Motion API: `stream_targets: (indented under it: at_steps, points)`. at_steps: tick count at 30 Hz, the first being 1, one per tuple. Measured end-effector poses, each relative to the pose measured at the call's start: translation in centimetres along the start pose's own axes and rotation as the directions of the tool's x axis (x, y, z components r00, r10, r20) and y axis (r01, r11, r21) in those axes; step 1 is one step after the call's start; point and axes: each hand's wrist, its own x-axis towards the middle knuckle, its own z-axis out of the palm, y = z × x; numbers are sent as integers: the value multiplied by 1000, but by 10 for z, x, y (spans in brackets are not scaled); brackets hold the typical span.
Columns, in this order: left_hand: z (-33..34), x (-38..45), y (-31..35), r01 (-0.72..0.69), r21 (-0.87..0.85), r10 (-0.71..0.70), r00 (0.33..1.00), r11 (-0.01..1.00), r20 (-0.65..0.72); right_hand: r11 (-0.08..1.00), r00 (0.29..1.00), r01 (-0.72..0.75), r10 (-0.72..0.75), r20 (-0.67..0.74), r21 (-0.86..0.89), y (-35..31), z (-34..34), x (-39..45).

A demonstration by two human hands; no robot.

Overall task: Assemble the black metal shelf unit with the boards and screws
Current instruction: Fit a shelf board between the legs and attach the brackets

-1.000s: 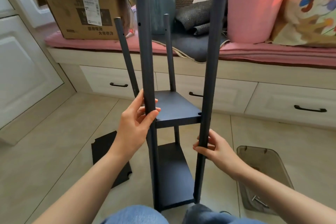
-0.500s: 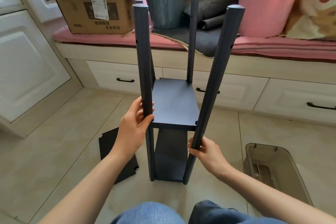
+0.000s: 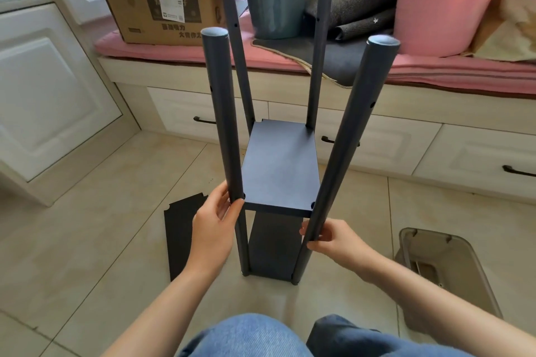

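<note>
Gripping near poles: left hand (image 3: 214,224), right hand (image 3: 333,236) | poles 4 | fitted boards 2

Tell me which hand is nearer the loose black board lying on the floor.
Left. The left hand holds the front-left post just beside the loose black board; the right hand is across the shelf unit.

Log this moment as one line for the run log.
left hand: grips front-left black metal post | right hand: grips front-right post | fitted boards: two | spare black board: floor

lower board (image 3: 272,243): mostly hidden | bin (image 3: 452,269): contents possibly screws, too small
</note>
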Motion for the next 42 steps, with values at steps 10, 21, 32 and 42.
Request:
stream_targets:
  at_steps: [10, 21, 32, 42]
  points:
    - [2, -7, -24, 229, -160, -221, 973, 960, 64, 729, 936, -272, 353, -4, 629, -42, -26, 16]
    - [-4, 8, -37, 397, -371, -287, 904, 840, 318, 700, 961, -269, 246, 130, 661, -60, -29, 36]
    - [0, 3, -35, 384, -387, -245, 899, 838, 363, 780, 987, -156, 143, 71, 606, -68, -41, 37]
    - [-8, 7, -40, 414, -359, -254, 873, 836, 415, 836, 982, -178, 113, 154, 520, -61, -43, 42]
